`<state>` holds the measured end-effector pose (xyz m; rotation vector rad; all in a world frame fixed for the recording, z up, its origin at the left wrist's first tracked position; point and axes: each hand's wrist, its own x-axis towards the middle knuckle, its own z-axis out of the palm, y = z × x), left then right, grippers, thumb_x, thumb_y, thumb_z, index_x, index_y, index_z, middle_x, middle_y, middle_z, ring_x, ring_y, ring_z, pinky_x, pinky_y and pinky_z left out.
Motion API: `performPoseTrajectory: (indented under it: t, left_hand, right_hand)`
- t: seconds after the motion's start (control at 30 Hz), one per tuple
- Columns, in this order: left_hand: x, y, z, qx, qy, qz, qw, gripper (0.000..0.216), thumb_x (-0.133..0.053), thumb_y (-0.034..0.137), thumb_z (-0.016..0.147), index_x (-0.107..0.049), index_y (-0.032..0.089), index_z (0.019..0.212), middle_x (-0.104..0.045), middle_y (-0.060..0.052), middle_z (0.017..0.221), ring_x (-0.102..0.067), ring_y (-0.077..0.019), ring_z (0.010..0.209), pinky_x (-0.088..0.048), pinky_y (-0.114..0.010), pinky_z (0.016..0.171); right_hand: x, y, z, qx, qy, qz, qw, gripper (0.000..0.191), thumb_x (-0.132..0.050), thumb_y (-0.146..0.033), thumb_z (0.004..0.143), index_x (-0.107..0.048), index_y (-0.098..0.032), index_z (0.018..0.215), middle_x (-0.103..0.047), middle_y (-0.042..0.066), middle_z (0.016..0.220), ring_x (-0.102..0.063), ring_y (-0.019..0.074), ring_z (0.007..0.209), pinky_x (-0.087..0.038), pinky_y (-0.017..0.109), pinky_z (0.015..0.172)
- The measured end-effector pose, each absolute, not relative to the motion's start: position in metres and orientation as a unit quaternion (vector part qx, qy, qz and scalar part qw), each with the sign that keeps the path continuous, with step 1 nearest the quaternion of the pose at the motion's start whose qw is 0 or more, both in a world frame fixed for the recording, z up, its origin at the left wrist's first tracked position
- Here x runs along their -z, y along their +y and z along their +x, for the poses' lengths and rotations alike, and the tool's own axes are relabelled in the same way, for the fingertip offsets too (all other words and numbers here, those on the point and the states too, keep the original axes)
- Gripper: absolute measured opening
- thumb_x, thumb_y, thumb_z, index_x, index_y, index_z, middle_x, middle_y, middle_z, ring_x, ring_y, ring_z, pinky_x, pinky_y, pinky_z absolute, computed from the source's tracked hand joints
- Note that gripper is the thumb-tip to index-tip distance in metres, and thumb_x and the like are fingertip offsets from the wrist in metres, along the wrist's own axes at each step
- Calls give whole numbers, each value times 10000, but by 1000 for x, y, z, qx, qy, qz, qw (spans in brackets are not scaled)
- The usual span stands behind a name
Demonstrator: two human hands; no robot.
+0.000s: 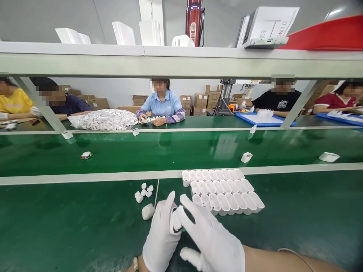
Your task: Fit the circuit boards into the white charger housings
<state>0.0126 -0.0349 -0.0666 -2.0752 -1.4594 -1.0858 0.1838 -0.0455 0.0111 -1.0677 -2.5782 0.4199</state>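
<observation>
Both my hands wear white gloves and meet low in the middle of the view. My left hand (161, 236) is curled around a small white plastic case (176, 220), which stands between its thumb and fingers. My right hand (211, 238) rests on the same case from the right, fingers partly spread over it. Just beyond the hands stand three rows of white open cases (224, 190), lined up side by side on the green table (70, 223). A single closed white case (148, 211) and a small cluster of white caps (143, 192) lie to the left of my hands.
A green conveyor belt (141, 151) runs across beyond the table and carries a few loose white parts (246, 157). Several people sit working on the far side, beside a heap of bagged white pieces (103, 119). An overhead shelf (181, 56) holds boxes and a red tray.
</observation>
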Motion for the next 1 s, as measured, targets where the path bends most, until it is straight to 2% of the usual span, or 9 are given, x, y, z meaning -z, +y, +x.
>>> performPoseTrajectory:
  t: [0.13, 0.27, 0.4, 0.47, 0.53, 0.63, 0.73, 0.87, 1.0]
  left_hand:
    - [68, -37, 12, 398, -518, -748, 119, 635, -371, 28, 891, -208, 165, 1489, -622, -33, 826, -649, -164, 788, -557, -312, 787]
    - [67, -42, 11, 419, -516, -744, 65, 642, -369, 30, 881, -232, 203, 1484, -647, -40, 860, -660, -170, 833, -573, -324, 807]
    - [61, -45, 16, 429, -496, -755, -21, 622, -413, 31, 878, -289, 217, 1459, -674, -46, 921, -674, -179, 847, -592, -330, 786]
    - [56, -45, 20, 423, -485, -763, -67, 568, -419, 23, 899, -338, 210, 1429, -679, -22, 845, -681, -161, 749, -604, -319, 723]
    - [52, -44, 25, 415, -475, -768, -110, 547, -366, -9, 918, -357, 217, 1416, -666, 4, 736, -669, -136, 644, -605, -286, 652]
    - [45, -46, 26, 408, -453, -771, -184, 704, -463, -15, 882, -216, 268, 1477, -694, -39, 886, -696, -169, 807, -614, -305, 721]
    - [38, -50, 24, 409, -412, -745, -329, 1003, -635, -18, 769, -32, 320, 1496, -654, -67, 1104, -673, -198, 952, -585, -369, 857]
    - [27, -56, 27, 403, -369, -698, -462, 814, -591, 2, 777, -250, 283, 1460, -663, -41, 987, -668, -174, 828, -590, -340, 814]
    - [24, -58, 30, 400, -383, -726, -408, 779, -598, 1, 758, -323, 257, 1441, -667, -43, 929, -655, -179, 762, -602, -329, 742]
  right_hand:
    - [8, -49, 179, -169, -900, -387, 106, 942, -715, -140, 645, -271, -106, 1475, -195, 196, 1552, -309, 380, 1365, -374, 486, 1088]
    - [10, -50, 177, -183, -894, -390, 122, 900, -702, -120, 622, -333, -140, 1442, -211, 183, 1547, -305, 386, 1362, -386, 490, 1075]
    - [10, -48, 181, -229, -865, -386, 225, 667, -748, -177, 610, -538, -223, 1242, -360, 134, 1472, -435, 384, 1248, -444, 513, 996]
    - [10, -44, 186, -259, -849, -340, 310, 516, -757, -198, 621, -604, -239, 1112, -443, 113, 1389, -487, 340, 1191, -416, 502, 1015]
    - [10, -39, 191, -298, -830, -275, 383, 517, -760, -188, 614, -601, -246, 1102, -457, 106, 1339, -505, 291, 1166, -411, 453, 1020]
    - [9, -33, 192, -368, -805, -219, 411, 653, -754, -146, 599, -557, -267, 1210, -415, 95, 1333, -459, 262, 1219, -393, 420, 1033]
    - [10, -31, 190, -432, -787, -218, 383, 571, -749, -106, 591, -629, -255, 1129, -390, 75, 1322, -469, 244, 1208, -378, 407, 1043]
    - [14, -29, 189, -517, -757, -209, 341, 335, -780, -118, 586, -698, -194, 902, -428, 65, 1284, -547, 209, 1105, -420, 362, 1003]
    - [11, -28, 191, -550, -742, -162, 346, 375, -745, -15, 536, -704, -180, 870, -497, 49, 1204, -591, 174, 1002, -476, 308, 912]
